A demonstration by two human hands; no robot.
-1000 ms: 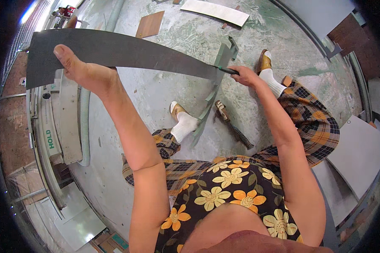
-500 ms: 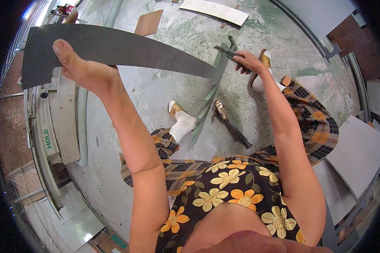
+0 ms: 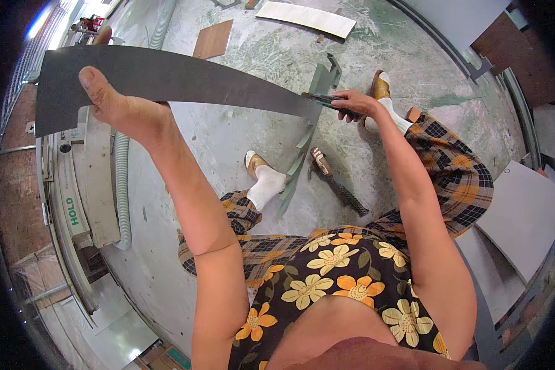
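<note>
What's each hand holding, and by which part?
Left hand: dark grey sheet, by its wide end. Right hand: dark hand tool, by its handle end.

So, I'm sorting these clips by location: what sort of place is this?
Most likely a workshop: a hammer lies on the scuffed floor, a ribbed hose runs beside a pale machine, and loose boards lie farther off.
</note>
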